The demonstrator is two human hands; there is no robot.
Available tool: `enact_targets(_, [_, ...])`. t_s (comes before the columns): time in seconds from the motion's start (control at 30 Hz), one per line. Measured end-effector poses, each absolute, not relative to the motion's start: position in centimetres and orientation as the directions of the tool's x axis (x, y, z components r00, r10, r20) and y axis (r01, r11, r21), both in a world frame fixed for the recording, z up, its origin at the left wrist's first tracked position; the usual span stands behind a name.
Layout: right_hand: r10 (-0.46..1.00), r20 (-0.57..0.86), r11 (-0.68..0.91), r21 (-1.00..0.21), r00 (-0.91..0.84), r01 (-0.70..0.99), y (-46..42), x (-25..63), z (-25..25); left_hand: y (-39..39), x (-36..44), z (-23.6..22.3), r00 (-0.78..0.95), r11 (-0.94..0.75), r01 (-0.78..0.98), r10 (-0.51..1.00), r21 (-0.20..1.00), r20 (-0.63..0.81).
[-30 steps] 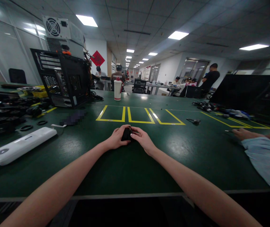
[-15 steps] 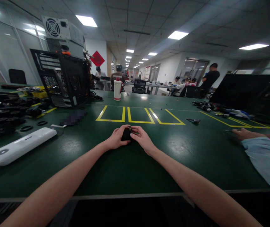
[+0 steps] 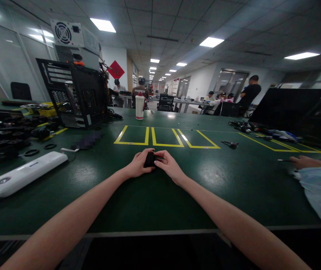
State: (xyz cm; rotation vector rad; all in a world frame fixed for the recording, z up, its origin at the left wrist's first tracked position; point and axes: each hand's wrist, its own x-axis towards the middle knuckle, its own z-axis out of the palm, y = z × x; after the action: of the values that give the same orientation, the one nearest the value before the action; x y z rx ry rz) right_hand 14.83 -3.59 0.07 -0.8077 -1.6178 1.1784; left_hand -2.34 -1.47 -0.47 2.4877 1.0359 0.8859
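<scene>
Small black object (image 3: 149, 160): compact, roughly blocky, finer detail unclear | location: over green bench (image 3: 154, 202), between left hand (image 3: 138, 165) and right hand (image 3: 170, 168) | left: thumb and fingers clasped around it | right: fingertips at its right edge, cannot tell whether pinching

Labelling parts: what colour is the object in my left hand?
The object is black, shown in head view.
</scene>
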Motion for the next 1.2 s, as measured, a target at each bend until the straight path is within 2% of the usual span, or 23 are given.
enact_targets(0.27, [0.912,0.238,0.257,-0.966,-0.335,0.013,-3.25,14.82,0.02,-1.69,-2.4,-0.29,0.548,-0.691,0.533,0.722,0.488,0.423])
enact_targets(0.53, [0.91,0.27,0.273,-0.961,-0.315,-0.037,-3.76,14.61,0.5,-1.77,-2.26,-0.16,0.54,-0.684,0.542,0.728,0.488,0.422])
enact_targets(0.77, [0.908,0.288,0.298,-0.955,-0.303,-0.017,-3.32,14.78,0.14,-2.0,-2.28,0.15,0.544,-0.674,0.55,0.737,0.494,0.4])
enact_targets(0.93, [0.916,0.24,0.263,-0.964,-0.322,0.03,-2.89,14.85,-0.22,-1.87,-2.26,0.03,0.542,-0.677,0.545,0.735,0.495,0.408])
enact_targets(1.2, [0.91,0.274,0.286,-0.958,-0.31,-0.006,-3.49,14.7,0.23,-1.97,-2.28,0.07,0.538,-0.674,0.544,0.737,0.5,0.409])
